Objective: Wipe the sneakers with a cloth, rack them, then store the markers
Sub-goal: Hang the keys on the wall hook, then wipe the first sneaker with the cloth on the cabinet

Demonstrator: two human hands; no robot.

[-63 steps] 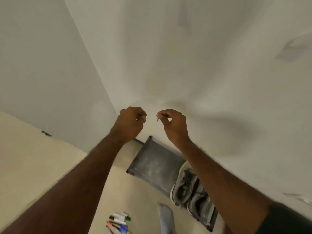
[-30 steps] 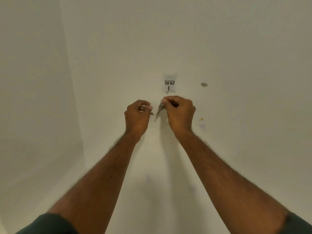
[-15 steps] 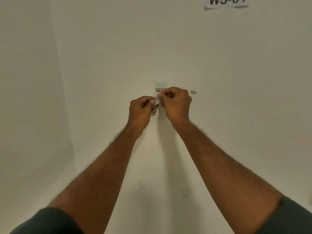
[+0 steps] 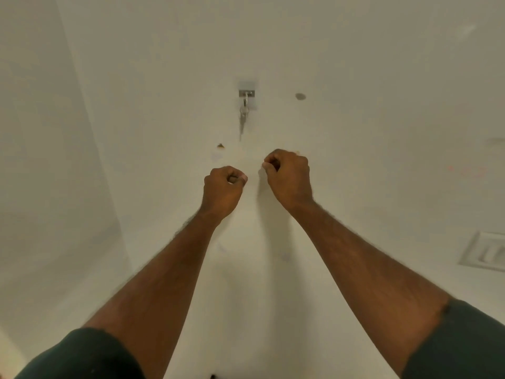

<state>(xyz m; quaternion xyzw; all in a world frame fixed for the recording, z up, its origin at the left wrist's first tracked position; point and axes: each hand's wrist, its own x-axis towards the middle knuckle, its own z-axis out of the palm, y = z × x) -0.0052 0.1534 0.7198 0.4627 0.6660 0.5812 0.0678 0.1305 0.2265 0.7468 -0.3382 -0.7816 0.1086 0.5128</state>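
A small key on a ring (image 4: 243, 116) hangs from a metal wall hook (image 4: 246, 93) on the white wall. My left hand (image 4: 222, 191) is curled into a loose fist below and left of the key, with nothing in it. My right hand (image 4: 288, 177) is also curled shut with nothing visible in it, below and right of the key. Both hands are clear of the key. The sneakers, the cloth, the rack and the markers are out of sight.
A white wall fills the view, with a corner (image 4: 90, 127) at the left. A grey round mark (image 4: 300, 96) sits right of the hook. A white wall plate (image 4: 485, 251) is at the right edge.
Both hands held the key up at the hook; now the key hangs on the hook and both hands have dropped away below it, empty. Before that the view rose from the rack and sneakers.
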